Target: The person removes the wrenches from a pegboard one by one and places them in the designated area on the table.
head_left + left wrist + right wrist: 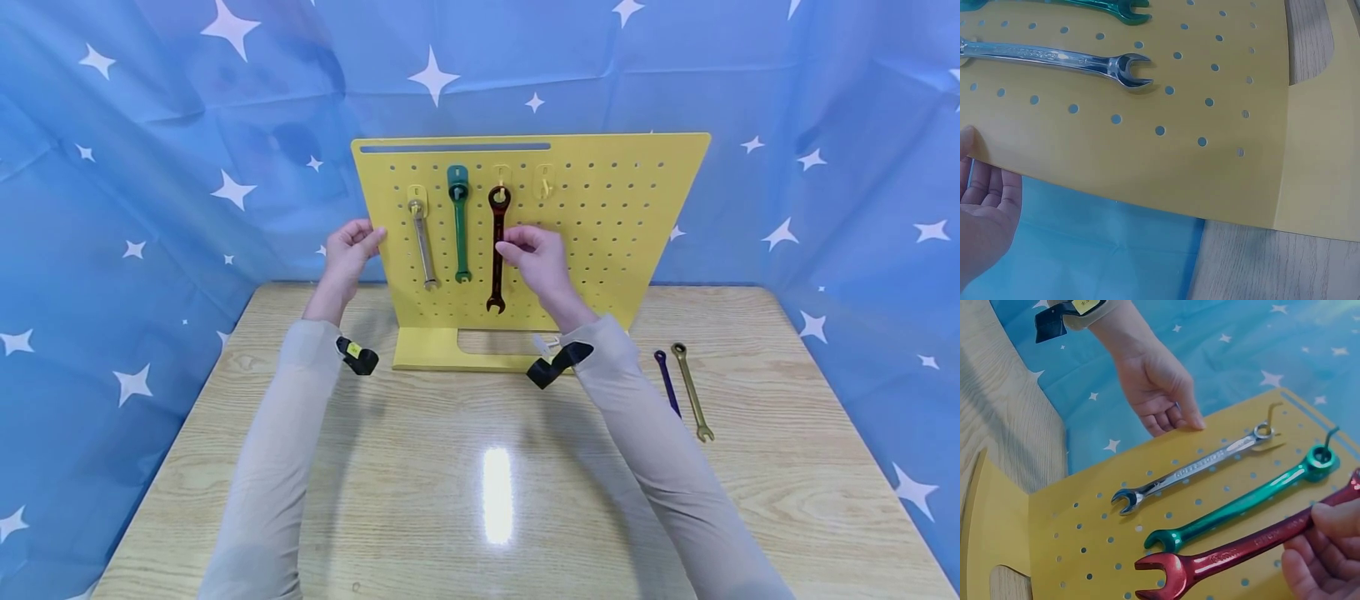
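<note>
A staged recording booth rather than a real workshop: star-printed blue fabric backdrop (150,167) encloses a wooden desk (420,500) bearing a yellow pegboard (615,217) hung with wrenches.

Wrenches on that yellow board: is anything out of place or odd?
Two things stand out. A purple wrench and a gold wrench lie loose on the table to the right, while one hook on the board hangs empty. The silver wrench also hangs slightly slanted beside the straight green one.
</note>
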Demonstrator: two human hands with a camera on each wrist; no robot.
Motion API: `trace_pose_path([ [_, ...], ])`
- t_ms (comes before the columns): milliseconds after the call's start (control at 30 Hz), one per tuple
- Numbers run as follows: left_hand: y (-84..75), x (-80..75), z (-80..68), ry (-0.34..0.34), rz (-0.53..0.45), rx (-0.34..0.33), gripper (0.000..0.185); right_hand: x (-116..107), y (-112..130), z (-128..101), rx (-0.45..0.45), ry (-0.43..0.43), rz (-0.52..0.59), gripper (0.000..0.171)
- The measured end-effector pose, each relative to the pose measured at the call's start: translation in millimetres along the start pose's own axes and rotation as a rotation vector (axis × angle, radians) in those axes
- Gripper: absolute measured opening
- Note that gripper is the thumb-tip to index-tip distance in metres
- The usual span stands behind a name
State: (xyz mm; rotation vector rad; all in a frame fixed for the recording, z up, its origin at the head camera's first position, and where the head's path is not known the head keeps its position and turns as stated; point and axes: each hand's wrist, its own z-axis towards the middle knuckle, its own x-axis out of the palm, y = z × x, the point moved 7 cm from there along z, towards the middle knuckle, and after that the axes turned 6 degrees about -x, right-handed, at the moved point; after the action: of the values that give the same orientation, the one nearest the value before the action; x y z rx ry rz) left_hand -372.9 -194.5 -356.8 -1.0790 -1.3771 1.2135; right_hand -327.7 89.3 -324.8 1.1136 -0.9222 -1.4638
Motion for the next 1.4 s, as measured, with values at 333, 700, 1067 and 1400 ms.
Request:
trace_pose_path([
  [333, 0.0, 0.4, -0.6, -0.003, 0.0, -0.014, 0.019, -2, 4, -6, 0.045, 0.028, 0.033, 0.017],
  [700, 0.0, 0.5, -0.2, 0.0, 0.018, -0.004, 0.013, -2, 12, -10, 0.048, 0.073, 0.136, 0.011],
  [1067, 1.3, 0.6, 1.1, -0.001, -0.022, -0.021, 0.008, -4, 14, -10, 0.06, 0.072, 0.182, 0.01],
  [1400, 0.1, 0.2, 0.4, -0.012, -0.01, -0.014, 0.013, -6, 17, -9, 0.062, 0.071, 0.195, 0.01],
])
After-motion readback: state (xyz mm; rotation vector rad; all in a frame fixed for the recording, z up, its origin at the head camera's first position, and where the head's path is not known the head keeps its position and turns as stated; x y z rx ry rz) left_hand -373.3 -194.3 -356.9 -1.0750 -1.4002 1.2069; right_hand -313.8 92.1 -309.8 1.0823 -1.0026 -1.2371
